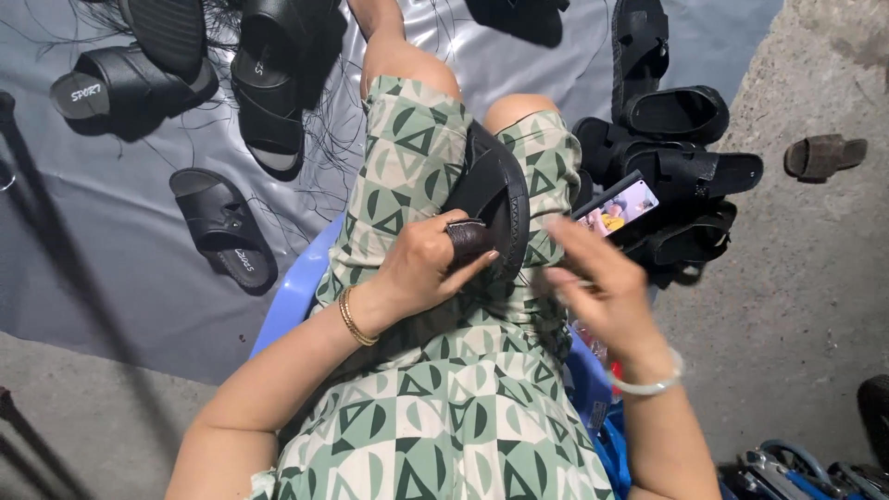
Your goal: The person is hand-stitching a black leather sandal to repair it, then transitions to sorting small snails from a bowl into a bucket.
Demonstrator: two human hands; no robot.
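**Sandal held on the lap, left hand gripping, right hand loose beside it**

The left hand (428, 259) is closed round a black sandal (495, 199), thumb and fingers clamped on its strap end; the sandal stands tilted on its edge across the person's lap, resting on the green patterned dress (435, 398), between the two knees; a gold bangle (355, 318) sits on the left wrist.

The right hand (597, 287) hovers just beside the sandal's lower edge; its fingers are loosely spread and somewhat blurred, grasping nothing that can be made out; whether the fingertips touch the sandal cannot be told; a pale bangle (648, 381) circles the right wrist.

A phone (619, 206) with a lit screen lies just beyond the right hand, leaning against a pile of black sandals (681, 167) on the right; more black sandals (222, 227) lie scattered on a grey sheet (111, 278) to the left; a brown slipper (824, 156) lies alone on the concrete floor (815, 296), well apart from the pile; the person sits on a blue plastic stool (292, 301).
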